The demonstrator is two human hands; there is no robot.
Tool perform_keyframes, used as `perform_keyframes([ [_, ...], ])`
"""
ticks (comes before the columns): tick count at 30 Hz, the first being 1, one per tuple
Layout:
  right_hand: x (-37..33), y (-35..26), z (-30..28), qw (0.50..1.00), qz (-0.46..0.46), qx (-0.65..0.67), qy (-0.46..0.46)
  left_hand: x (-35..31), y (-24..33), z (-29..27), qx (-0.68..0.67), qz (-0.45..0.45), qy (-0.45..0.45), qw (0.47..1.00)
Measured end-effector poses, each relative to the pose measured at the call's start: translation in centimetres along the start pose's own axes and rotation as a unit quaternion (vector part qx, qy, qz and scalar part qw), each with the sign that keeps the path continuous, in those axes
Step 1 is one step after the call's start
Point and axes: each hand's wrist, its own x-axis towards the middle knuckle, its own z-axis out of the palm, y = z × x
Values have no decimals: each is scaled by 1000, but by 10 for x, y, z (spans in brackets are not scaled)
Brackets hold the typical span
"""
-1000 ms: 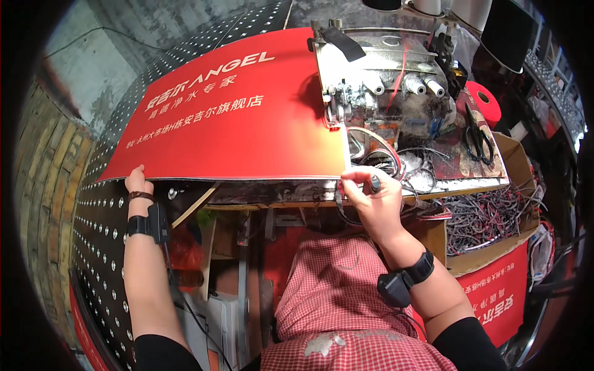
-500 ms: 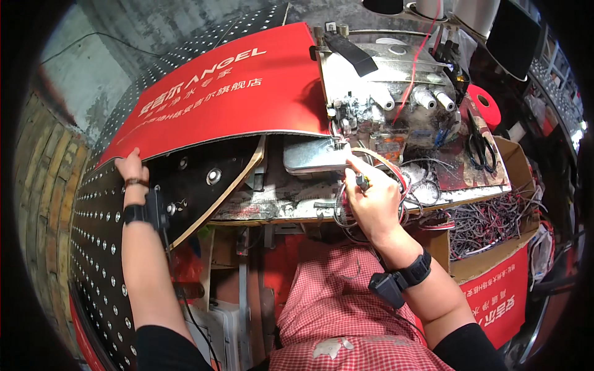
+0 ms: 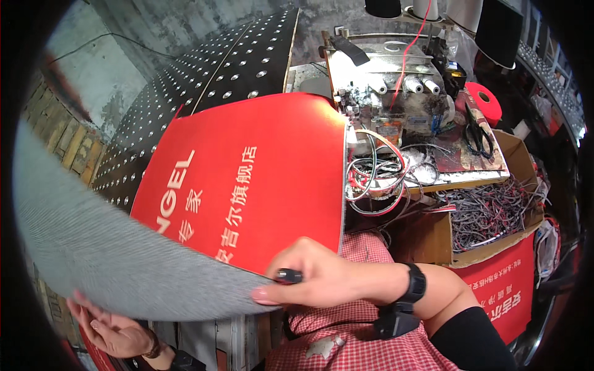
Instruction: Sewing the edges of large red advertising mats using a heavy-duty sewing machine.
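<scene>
A large red mat [image 3: 278, 148] with white lettering is bent over in front of me. Its grey ribbed underside [image 3: 142, 266] curls up at the left. My right hand [image 3: 309, 275] pinches the mat's near edge between thumb and fingers. A small black-ended tool [image 3: 288, 276] also sits in that hand; most of it is hidden, so I cannot tell its kind. At the lower left my left hand [image 3: 108, 328] is palm up with fingers apart, by the grey underside's lower edge. The mat's right edge lies beside the sewing machine [image 3: 396, 93].
Coiled edging strips [image 3: 377, 170] lie on the machine table. Black-handled scissors [image 3: 477, 139] and a red tape roll [image 3: 484, 102] are to the right. A cardboard box [image 3: 455, 250] of trimmings stands below. Behind the mat is a black studded board [image 3: 229, 77].
The mat has come away from the machine toward me and turned, its left part folding over to show grey. My right hand has moved from the machine to its edge; my left hand has dropped lower.
</scene>
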Motion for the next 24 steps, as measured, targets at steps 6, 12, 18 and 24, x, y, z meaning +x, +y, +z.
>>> perform_keyframes([
  [6,-23,5,-15,989,-41,1,141,-83,-62,-108,388,-23,-162,907],
  [12,22,52,-164,892,-50,-69,443,-61,0,-44,-8,-449,236,862],
  [18,19,66,-127,810,-44,-364,457,-41,-13,-130,93,-373,109,917],
  [24,5,69,-120,811,-3,-360,462,-39,41,-70,-28,-364,236,901],
])
